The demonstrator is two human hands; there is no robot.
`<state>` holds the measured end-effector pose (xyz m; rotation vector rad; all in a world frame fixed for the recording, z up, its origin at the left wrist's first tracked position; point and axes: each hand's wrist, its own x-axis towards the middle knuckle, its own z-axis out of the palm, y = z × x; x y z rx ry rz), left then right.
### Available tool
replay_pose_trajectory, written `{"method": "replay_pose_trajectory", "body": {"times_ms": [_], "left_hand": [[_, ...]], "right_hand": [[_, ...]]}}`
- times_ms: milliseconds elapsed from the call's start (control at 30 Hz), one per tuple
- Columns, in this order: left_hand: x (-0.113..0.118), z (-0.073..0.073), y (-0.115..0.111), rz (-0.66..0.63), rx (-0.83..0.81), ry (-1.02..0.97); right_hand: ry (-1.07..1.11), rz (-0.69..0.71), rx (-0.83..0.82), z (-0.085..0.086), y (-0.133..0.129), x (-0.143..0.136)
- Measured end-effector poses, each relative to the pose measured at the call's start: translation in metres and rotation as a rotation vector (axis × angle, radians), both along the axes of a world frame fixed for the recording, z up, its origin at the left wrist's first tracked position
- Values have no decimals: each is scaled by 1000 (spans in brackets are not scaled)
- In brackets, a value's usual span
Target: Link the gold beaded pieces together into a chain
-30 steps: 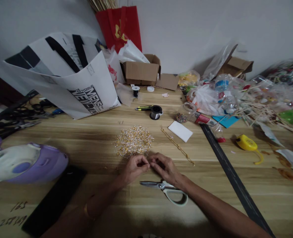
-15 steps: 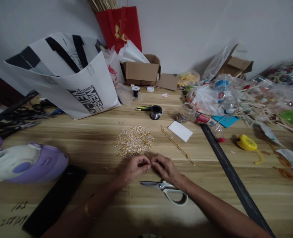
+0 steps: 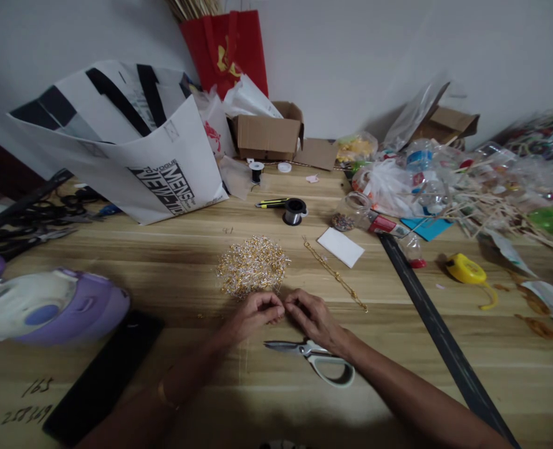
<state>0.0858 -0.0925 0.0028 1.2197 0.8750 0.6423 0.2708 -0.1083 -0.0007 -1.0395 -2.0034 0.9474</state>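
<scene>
My left hand (image 3: 260, 310) and my right hand (image 3: 310, 313) meet fingertip to fingertip just in front of a heap of gold and clear beads (image 3: 252, 265). Both are closed in a pinch, and whatever lies between the fingers is too small to make out. A faint pale thread (image 3: 240, 365) shows on the wood below my left hand. Scissors with pale handles (image 3: 330, 369) lie slightly open under my right wrist, blades pointing left. To the right of the heap, a gold chain (image 3: 335, 272) stretches slantwise on the table beside a white card (image 3: 341, 247).
Behind the beads stand a wire spool (image 3: 294, 212) and a jar of small beads (image 3: 350, 214). A white paper bag (image 3: 131, 168), a purple-and-white appliance (image 3: 70, 308) and a black slab (image 3: 105, 377) occupy the left. On the right lie a tape measure (image 3: 466, 268) and plastic clutter.
Almost everything stays in place. My left hand and forearm have shifted very slightly; the fingertips remain together at the same spot.
</scene>
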Motion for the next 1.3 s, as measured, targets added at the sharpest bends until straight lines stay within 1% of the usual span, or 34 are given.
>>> {"method": "replay_pose_trajectory", "body": {"times_ms": [133,233,400,500,667,833,967,1133,1300], "left_hand": [[-2,3,1,13,-15,9],[-1,7,2,50,-23,17],[0,9,1,101,11,27],[1,8,-1,100,64,71],[2,7,-2,120,235,193],[5,6,-4,107,361,292],[7,9,-6,67,430,412],[9,12,-7,6,482,512],[10,12,-6,-31,498,535]], "right_hand": [[0,11,23,4,0,0],[-7,26,51,5,0,0],[26,0,56,-1,2,0],[47,-30,63,-5,3,1],[95,-44,119,-5,3,1],[83,-12,161,-4,2,2],[76,13,184,-5,3,2],[91,37,204,-4,2,1],[96,57,190,-3,2,1]]}}
